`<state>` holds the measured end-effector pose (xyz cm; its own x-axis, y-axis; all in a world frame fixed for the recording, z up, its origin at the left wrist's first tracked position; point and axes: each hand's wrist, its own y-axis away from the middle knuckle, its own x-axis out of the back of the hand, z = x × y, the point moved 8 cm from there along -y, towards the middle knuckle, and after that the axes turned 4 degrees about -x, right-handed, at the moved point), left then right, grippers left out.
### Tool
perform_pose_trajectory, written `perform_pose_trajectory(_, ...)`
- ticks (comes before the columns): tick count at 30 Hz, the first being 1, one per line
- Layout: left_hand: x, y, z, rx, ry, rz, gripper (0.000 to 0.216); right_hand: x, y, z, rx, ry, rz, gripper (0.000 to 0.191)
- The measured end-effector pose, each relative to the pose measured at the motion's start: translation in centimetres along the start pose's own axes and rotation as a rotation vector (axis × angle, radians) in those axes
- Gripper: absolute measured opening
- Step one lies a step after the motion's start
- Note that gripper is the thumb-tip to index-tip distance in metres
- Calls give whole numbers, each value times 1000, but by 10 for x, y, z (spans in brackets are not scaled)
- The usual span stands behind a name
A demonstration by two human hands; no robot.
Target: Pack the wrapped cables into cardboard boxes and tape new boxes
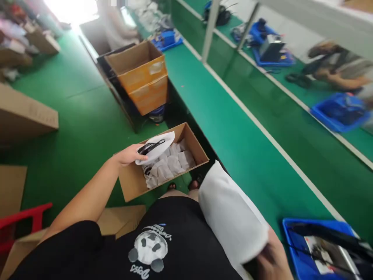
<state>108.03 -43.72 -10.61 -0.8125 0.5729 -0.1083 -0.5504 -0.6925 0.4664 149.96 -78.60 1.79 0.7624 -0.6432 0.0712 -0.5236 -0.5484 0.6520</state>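
Note:
My left hand (131, 154) is closed on a white sheet or pouch (166, 140) with a coiled black cable (150, 147) lying on it, just above an open cardboard box (196, 144). Several white wrapped packs (169, 165) fill much of that box. At lower right, my right hand (272, 252) grips the end of a large white sheet (230, 214), possibly a stack of soft sheets or bags. Its fingers are partly hidden and blurred.
A long green bench (198, 101) runs along the right. A blue tray (288, 233) with a device and cables sits at lower right. An orange-brown carton (145, 83) stands beyond the box, and a red plastic stool (35, 214) is at left. Other people work nearby.

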Motion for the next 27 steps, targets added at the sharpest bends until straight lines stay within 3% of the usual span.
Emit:
perform_pose_trajectory(2, 32, 3, -31, -1, -112, 51, 71, -58, -51, 11, -126, -47, -61, 33)
perform_pose_trajectory(5, 54, 0, -85, 8, -370, 117, 58, -162, -133, 42, -299, -128, -216, 39)
perform_pose_trajectory(8, 50, -11, -159, 104, -695, 126, 31, -244, -199, 98, -457, -146, -270, 41)
perform_pose_trajectory(10, 41, -25, -216, 164, -857, 101, 17, -277, -232, 146, -571, -111, -228, 38)
perform_pose_trajectory(15, 26, -85, -376, 130, -1029, 26, 22, -297, -294, 268, -698, 27, 3, 24)
perform_pose_trajectory(18, 17, -124, -479, 52, -1042, -18, 22, -297, -322, 323, -670, 157, -9, 26)
perform_pose_trajectory(20, 10, -143, -542, 9, -1017, -22, 20, -297, -337, 348, -651, 265, -14, 28)
perform_pose_trajectory(23, 6, -163, -620, 15, -934, 101, 22, -303, -350, 371, -647, 419, 43, 27)
perform_pose_trajectory(27, 6, -191, -694, 35, -811, 253, 22, -325, -350, 399, -666, 550, 75, 25)
